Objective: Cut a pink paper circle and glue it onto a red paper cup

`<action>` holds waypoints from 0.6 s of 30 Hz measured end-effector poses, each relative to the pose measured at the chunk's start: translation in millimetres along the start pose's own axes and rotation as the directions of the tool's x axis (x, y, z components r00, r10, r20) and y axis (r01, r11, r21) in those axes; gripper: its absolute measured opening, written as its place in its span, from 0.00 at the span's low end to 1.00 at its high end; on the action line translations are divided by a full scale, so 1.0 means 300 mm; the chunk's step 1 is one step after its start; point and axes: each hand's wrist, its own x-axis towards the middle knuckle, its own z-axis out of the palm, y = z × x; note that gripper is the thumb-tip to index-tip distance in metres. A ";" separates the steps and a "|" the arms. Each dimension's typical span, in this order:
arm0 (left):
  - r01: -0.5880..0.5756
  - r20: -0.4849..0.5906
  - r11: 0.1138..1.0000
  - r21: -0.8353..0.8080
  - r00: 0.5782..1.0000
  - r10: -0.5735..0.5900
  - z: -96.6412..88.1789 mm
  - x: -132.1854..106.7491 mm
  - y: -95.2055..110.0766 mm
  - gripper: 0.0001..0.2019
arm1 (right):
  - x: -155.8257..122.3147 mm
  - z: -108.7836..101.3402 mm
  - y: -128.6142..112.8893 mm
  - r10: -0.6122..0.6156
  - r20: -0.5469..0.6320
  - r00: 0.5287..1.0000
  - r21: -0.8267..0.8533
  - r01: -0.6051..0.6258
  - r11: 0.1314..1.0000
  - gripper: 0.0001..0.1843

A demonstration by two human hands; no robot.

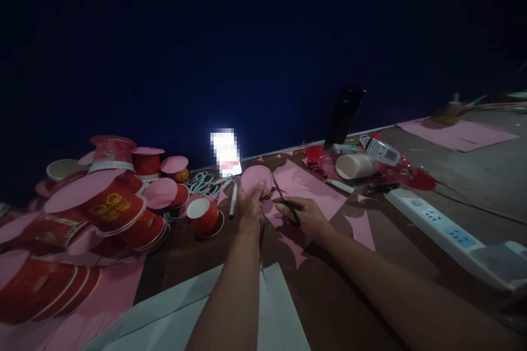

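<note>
The left hand [250, 207], at the centre of the frame, is pinching a round pink disc [251, 176], its thumb lying across the lower part of the face; the disc is sitting at mid-frame, tilting toward the viewer. The right hand [307, 216], just right of centre, is closing its fingers around the dark handle of a pair of scissors [281, 195], whose blades are pointing toward the upper left and reaching close beside the disc's right edge; whether they are touching it cannot be told. A large pink sheet [325, 193] is lying behind the right hand, and curved offcuts [362, 230] are lying nearby on the brown table [329, 307]. Left of the hands, a white marker [233, 200] is resting beside a red paper cup [208, 222], while further red cups [132, 205], many bearing pink discs, are crowding the left side of the frame. A bright, blurred screen [225, 148] is glowing above the marker. Right of centre, a stack of white cups [357, 166] is lying on its side, and a white power strip [436, 225] is stretching toward the lower right. A pale board [284, 307] is occupying the bottom centre, partly beneath the left forearm
</note>
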 end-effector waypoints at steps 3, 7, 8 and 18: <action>-0.012 -0.017 1.000 -0.001 1.000 0.012 -0.001 0.002 -0.001 0.27 | 0.000 0.000 0.001 0.011 -0.003 1.000 0.004 -0.011 1.000 0.26; -0.006 -0.030 1.000 0.006 1.000 0.007 0.002 -0.001 0.006 0.27 | 0.000 0.002 -0.001 0.021 -0.006 1.000 0.024 -0.021 0.999 0.25; -0.006 -0.031 1.000 0.007 1.000 0.006 0.004 -0.002 0.009 0.27 | 0.000 0.002 -0.002 0.022 -0.008 1.000 0.022 -0.021 1.000 0.25; 0.004 -0.044 1.000 0.001 0.999 -0.004 0.016 -0.012 0.030 0.28 | 0.003 0.000 0.006 -0.011 -0.009 1.000 -0.004 0.011 1.000 0.26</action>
